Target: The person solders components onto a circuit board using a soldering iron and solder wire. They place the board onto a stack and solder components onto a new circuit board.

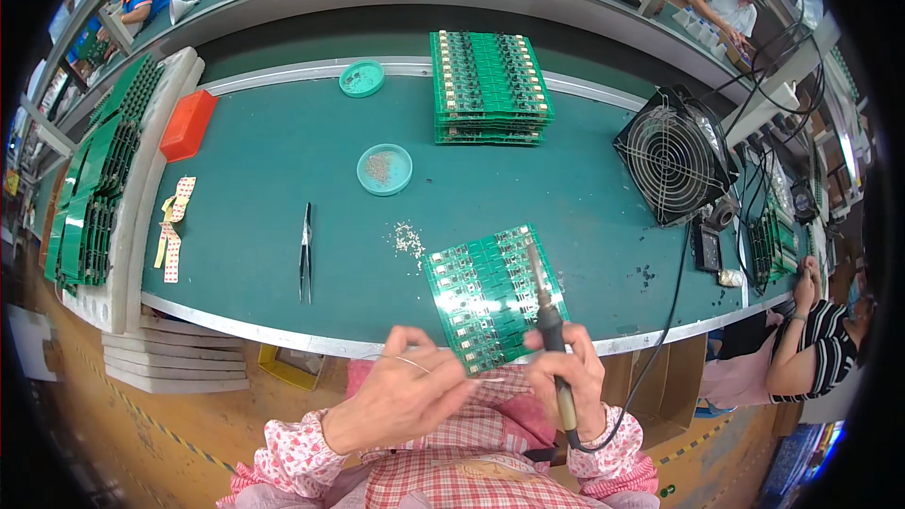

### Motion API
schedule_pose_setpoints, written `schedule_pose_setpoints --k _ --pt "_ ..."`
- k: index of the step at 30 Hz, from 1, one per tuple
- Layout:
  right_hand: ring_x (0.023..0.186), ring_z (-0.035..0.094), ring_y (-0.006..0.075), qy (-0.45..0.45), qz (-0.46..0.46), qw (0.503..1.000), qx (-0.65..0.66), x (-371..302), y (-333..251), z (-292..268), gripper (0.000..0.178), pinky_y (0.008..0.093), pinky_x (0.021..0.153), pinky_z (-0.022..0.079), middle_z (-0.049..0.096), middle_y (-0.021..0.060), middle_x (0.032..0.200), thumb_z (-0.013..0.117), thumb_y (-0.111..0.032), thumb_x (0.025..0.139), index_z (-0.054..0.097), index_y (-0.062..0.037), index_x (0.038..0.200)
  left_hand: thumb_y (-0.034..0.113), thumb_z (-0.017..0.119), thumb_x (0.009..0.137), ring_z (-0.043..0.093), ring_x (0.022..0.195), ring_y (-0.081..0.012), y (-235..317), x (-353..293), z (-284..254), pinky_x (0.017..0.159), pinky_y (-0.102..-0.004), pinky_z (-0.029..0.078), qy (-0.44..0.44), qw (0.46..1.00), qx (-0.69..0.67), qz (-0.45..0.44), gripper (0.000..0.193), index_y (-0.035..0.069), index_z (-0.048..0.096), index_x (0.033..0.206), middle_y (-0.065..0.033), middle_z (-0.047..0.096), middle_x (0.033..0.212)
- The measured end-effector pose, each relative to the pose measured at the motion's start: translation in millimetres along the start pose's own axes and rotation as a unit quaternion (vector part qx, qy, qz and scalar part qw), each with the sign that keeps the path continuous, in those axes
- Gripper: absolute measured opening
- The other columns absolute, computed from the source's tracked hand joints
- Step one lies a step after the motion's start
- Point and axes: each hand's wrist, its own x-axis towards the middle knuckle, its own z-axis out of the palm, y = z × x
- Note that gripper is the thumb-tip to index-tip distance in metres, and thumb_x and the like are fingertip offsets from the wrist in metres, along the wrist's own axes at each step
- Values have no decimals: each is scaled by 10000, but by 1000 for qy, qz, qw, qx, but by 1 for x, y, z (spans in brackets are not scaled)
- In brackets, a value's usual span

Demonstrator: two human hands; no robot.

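Observation:
A green circuit board panel (pixel 485 297) lies tilted at the table's front edge, with rows of small parts on it. My right hand (pixel 568 372) is wrapped round the dark handle of a soldering iron (pixel 550 325). The iron points away from me, its metal tip over the upper right of the panel. My left hand (pixel 405 386) is closed in a pinch by the panel's lower left corner, on a thin silvery solder wire (pixel 412 364) that curves over the fingers. Tiny pale components (pixel 407 240) are scattered beside the panel. Tweezers (pixel 305 253) lie further left.
Behind stand a stack of green boards (pixel 490 85) and two round teal dishes (pixel 385 170) (pixel 362 78). A black fan (pixel 674 160) with cables is at the right. Boards in a white foam rack (pixel 132 217) and a red bin (pixel 189 125) line the left. Other people work nearby.

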Motion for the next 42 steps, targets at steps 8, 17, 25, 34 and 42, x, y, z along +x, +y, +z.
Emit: schedule_pose_setpoints --k 8,17,25,34,42 --pt "1038 580 403 10 15 968 -251 6 24 -4 369 482 905 489 565 185 1105 772 -11 707 663 -116 1044 30 710 788 655 857 -222 -25 -12 5 832 -382 434 168 980 28 -103 102 49 613 764 -53 715 964" --pt "981 627 359 27 56 969 -238 9 48 -48 334 406 816 518 613 180 1106 732 15 757 652 -71 1070 12 686 794 642 1052 -319 -30 -7 14 926 -461 461 168 975 95 -106 92 20 597 812 -105 690 1102" --pt "990 639 350 5 31 979 -201 14 38 -40 357 396 826 525 626 179 1120 726 27 756 662 -69 1094 42 720 788 642 1030 -303 -23 12 24 902 -442 460 192 974 82 -90 140 25 581 777 -115 676 1126" --pt "1011 591 345 62 100 974 -192 18 38 -37 503 408 881 479 623 172 1127 786 -35 733 588 -62 1194 61 720 792 639 1052 -305 -28 27 30 877 -432 450 161 980 62 -98 172 37 557 744 -108 682 1137" --pt "1056 595 314 230 60 930 -280 -19 43 -75 474 387 916 470 583 181 1151 748 12 758 543 -47 1182 65 725 789 633 1082 -309 -26 24 27 912 -438 459 150 986 -8 -71 183 40 547 757 -115 679 1152"
